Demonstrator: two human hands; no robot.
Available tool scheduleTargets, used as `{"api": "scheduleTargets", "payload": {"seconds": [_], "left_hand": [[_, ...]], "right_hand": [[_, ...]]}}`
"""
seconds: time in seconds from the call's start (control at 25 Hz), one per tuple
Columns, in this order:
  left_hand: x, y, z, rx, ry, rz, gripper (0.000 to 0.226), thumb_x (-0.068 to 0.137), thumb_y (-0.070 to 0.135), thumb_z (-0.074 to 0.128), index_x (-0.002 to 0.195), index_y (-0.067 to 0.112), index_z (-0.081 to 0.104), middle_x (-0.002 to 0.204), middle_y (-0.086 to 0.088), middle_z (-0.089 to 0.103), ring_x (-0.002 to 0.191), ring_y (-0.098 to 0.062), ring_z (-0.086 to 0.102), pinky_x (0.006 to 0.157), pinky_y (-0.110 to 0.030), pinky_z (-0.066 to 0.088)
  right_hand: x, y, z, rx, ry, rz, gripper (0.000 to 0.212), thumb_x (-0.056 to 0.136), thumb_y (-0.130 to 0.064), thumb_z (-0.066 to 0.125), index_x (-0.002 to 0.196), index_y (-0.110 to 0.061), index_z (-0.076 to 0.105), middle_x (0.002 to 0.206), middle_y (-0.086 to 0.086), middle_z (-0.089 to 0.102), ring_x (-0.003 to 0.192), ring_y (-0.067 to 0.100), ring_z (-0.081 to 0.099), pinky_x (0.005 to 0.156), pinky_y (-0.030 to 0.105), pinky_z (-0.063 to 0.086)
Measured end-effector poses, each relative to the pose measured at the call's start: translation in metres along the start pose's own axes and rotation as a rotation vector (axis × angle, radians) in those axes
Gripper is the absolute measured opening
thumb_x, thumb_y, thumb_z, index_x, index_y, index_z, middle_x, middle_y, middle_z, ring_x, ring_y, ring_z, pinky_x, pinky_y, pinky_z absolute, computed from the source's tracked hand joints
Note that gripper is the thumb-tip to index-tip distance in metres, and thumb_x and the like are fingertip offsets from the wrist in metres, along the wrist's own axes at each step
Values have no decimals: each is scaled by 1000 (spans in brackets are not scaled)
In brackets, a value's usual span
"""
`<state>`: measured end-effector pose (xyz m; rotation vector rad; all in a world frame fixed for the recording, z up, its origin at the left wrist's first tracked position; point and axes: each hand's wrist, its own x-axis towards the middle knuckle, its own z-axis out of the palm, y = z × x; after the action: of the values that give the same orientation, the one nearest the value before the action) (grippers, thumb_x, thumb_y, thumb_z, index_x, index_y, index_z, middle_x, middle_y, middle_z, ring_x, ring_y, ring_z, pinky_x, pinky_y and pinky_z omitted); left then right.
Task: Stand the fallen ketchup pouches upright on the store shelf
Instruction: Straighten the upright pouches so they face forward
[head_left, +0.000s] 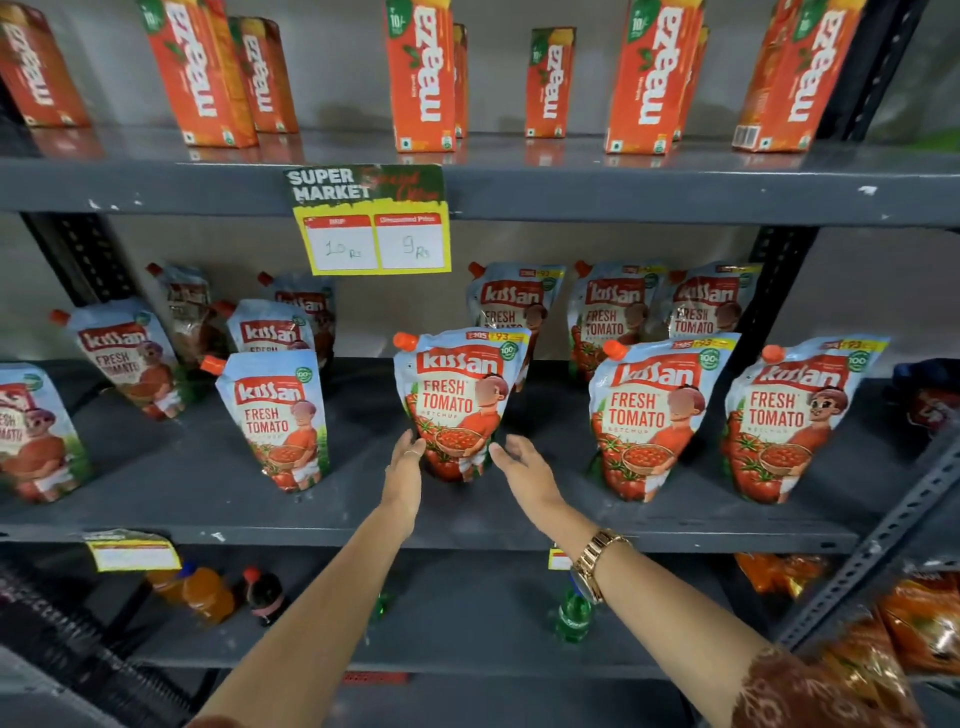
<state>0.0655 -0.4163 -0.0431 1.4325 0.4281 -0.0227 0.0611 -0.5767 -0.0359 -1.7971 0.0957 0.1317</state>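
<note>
A Kissan ketchup pouch (457, 395) with an orange cap stands upright at the middle front of the grey shelf (467, 525). My left hand (408, 462) touches its lower left side with fingers spread. My right hand (522, 460) hovers just off its lower right side, fingers apart, a gold watch on the wrist. Other pouches stand upright along the shelf: one to the left (275, 415), two to the right (649, 415) (789, 415), and several more behind them. No pouch lies flat in view.
Maaza juice cartons (421, 78) line the shelf above. A yellow price sign (371, 223) hangs from that shelf's edge. Drink bottles (208, 592) stand on the shelf below. A perforated metal upright (883, 535) runs at the right, with orange snack bags (914, 618) beyond.
</note>
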Motion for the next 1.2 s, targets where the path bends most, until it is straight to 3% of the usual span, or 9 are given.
{"api": "scheduleTargets", "payload": {"seconds": [0.12, 0.24, 0.52, 0.68, 0.92, 1.08, 1.2], "left_hand": [[8, 3, -7, -43, -93, -18, 54, 97, 32, 37, 148, 21, 23, 157, -2, 22, 145, -20, 18, 118, -41, 12], [12, 7, -12, -60, -159, -10, 51, 98, 32, 34, 146, 15, 29, 156, -4, 26, 144, -19, 20, 117, -37, 11], [7, 1, -17, 189, -319, -1, 51, 97, 40, 28, 147, 29, 24, 158, 3, 17, 146, -16, 12, 118, -39, 6], [-5, -5, -9, 210, -335, -17, 51, 96, 42, 29, 146, 32, 25, 159, 4, 17, 146, -16, 12, 118, -40, 5], [-23, -8, 14, 222, -315, -28, 49, 97, 39, 28, 145, 31, 27, 158, 2, 19, 145, -17, 15, 117, -38, 8], [-34, -2, 21, 244, -295, -45, 49, 98, 38, 27, 146, 29, 25, 158, 1, 18, 146, -18, 14, 118, -38, 7], [-44, 5, 26, 222, -236, -47, 49, 99, 36, 27, 146, 24, 27, 157, -1, 22, 145, -19, 17, 118, -37, 8]], "right_hand": [[10, -9, 10, 20, -24, 25, 60, 93, -35, 49, 144, -11, 28, 152, 9, 32, 140, 24, 30, 117, 42, 26], [17, -14, 17, 24, -65, 6, 52, 93, -35, 47, 139, -13, 36, 145, 9, 44, 133, 24, 40, 113, 44, 33], [15, -3, 6, -8, 0, 5, 34, 92, -35, 50, 117, -13, 53, 120, 3, 60, 113, 19, 53, 93, 29, 40], [8, 1, -13, 31, 37, -4, 28, 92, -34, 50, 108, -12, 56, 107, 1, 59, 102, 15, 53, 86, 29, 40], [-2, 10, -39, -37, 108, -43, 23, 90, -32, 54, 91, -8, 53, 95, 7, 59, 94, 23, 56, 81, 34, 43], [-8, 10, -44, -34, 88, -28, 25, 90, -33, 55, 93, -8, 52, 91, 4, 59, 90, 20, 55, 75, 30, 39], [-16, 12, -36, -46, 270, -119, 20, 87, -26, 60, 93, -9, 51, 87, 2, 56, 83, 18, 53, 66, 21, 38]]}}
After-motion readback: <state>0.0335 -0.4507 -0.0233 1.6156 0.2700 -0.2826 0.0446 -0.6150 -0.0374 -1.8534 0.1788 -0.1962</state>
